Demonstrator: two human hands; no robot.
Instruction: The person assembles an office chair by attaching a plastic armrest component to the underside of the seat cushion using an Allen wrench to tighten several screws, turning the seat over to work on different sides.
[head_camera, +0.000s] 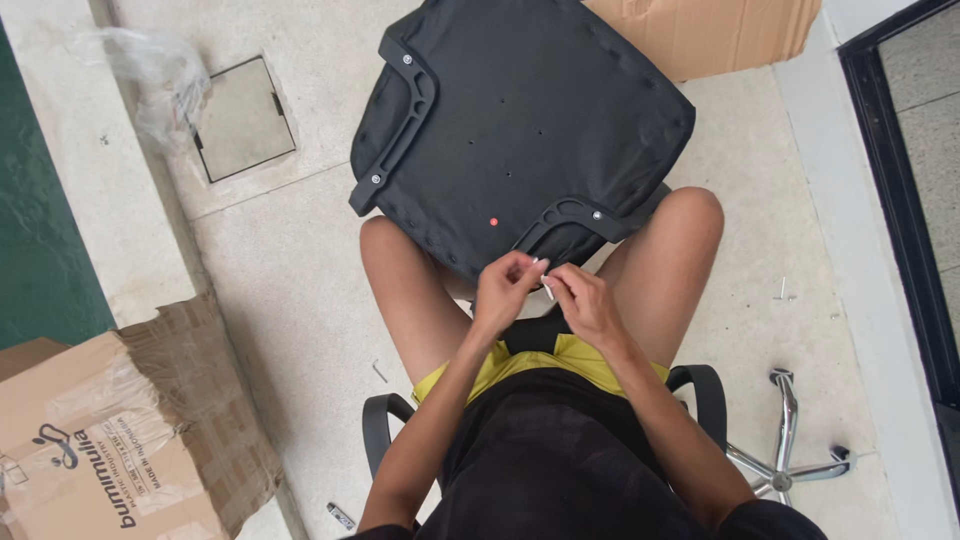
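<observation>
A black chair seat (520, 130) lies upside down on the floor, leaning against my knees, with black armrest brackets (400, 110) bolted to its underside. My left hand (505, 290) and my right hand (585, 300) meet just above my lap at the seat's near edge. Between their fingertips they pinch a small silver screw (546, 288). Both hands have fingers curled around this small part.
A chrome star base with castors (790, 450) lies at the right. Loose screws (785, 292) rest on the floor to the right and a small metal piece (380, 371) to the left. Cardboard boxes (110, 440) sit at lower left and top right (710, 35). A clear plastic bag (160, 80) covers a floor hatch (243, 118).
</observation>
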